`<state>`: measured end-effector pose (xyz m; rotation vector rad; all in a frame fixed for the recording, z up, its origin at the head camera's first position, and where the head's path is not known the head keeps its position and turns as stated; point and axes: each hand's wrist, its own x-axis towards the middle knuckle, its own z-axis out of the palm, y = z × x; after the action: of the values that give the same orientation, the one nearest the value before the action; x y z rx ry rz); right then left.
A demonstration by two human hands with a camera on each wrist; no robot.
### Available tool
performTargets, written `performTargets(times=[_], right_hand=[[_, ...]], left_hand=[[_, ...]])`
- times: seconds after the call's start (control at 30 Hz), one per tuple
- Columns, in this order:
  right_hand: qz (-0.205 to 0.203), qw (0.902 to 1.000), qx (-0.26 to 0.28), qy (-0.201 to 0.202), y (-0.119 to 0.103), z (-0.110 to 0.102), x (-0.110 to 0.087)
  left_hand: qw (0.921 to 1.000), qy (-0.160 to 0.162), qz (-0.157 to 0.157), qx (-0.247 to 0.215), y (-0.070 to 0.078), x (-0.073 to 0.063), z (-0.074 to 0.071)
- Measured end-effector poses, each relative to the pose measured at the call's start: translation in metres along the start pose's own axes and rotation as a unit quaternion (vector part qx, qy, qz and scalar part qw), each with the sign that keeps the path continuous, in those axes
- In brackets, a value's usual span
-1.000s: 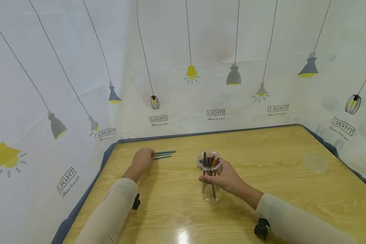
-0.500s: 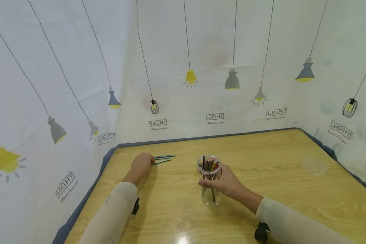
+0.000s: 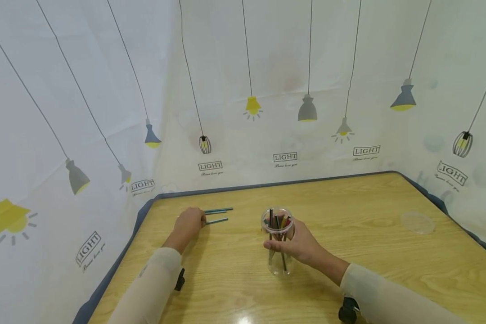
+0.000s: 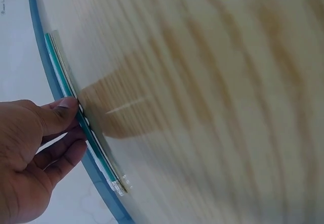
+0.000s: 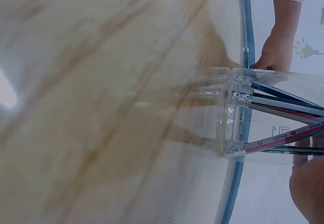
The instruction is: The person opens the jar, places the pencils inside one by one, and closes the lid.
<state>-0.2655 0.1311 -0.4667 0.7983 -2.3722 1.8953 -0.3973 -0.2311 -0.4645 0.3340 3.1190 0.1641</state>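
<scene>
My left hand [image 3: 189, 225] pinches a teal pencil [image 3: 219, 221] near the far left of the table; in the left wrist view the thumb and fingertips close on this pencil [image 4: 92, 135]. Just beyond it lie two more slim bluish pencils [image 3: 222, 209], side by side. My right hand [image 3: 303, 245] grips a clear, tall plastic jar [image 3: 276, 263] round its upper part, thumb on the near side. The jar stands upright with several pencils [image 5: 283, 136] leaning inside, among them dark, red and yellow ones. Most of the right hand's fingers are behind the jar.
A clear round lid [image 3: 418, 223] lies flat at the right of the wooden table [image 3: 348, 202]. White cloth walls [image 3: 247, 135] printed with lamps enclose the back and sides, with a dark blue border along the table's edge.
The left hand has drawn the nearest pencil a little toward me, and the gap to the other two is wider. The right hand still holds the jar in place. The head view has tilted slightly.
</scene>
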Motion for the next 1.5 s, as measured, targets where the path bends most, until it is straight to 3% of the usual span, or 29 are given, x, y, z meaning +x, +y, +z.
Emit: performTargets(times=[0.17, 0.37, 0.5, 0.67, 0.83, 1.03, 1.27, 1.5], right_hand=[[0.002, 1.0, -0.002, -0.002, 0.0, 0.001, 0.0], [0.007, 1.0, -0.006, 0.002, 0.0, 0.001, -0.001], [0.006, 0.9999, -0.01, 0.004, 0.001, 0.001, 0.001], [-0.005, 0.9999, -0.013, 0.006, 0.003, -0.001, 0.001], [-0.001, 0.9999, -0.01, 0.002, 0.003, -0.002, 0.0], [0.002, 1.0, -0.009, 0.002, 0.004, 0.0, 0.0], [-0.001, 0.9999, -0.012, 0.003, 0.003, 0.0, 0.0], [0.001, 1.0, -0.008, 0.0, 0.002, 0.0, 0.0]], left_hand=[[0.9999, 0.007, 0.005, 0.009, -0.004, -0.002, 0.001], [0.9994, 0.033, 0.009, -0.011, -0.001, -0.005, -0.005], [0.9964, 0.064, 0.026, -0.05, 0.008, -0.005, -0.017], [0.9871, 0.1, 0.044, -0.118, 0.024, -0.007, -0.036], [0.9733, 0.126, 0.062, -0.181, 0.038, -0.013, -0.052], [0.9544, 0.122, 0.058, -0.266, 0.056, -0.021, -0.072], [0.9358, 0.128, 0.076, -0.32, 0.083, -0.03, -0.095], [0.8986, 0.135, 0.105, -0.404, 0.107, -0.042, -0.116]])
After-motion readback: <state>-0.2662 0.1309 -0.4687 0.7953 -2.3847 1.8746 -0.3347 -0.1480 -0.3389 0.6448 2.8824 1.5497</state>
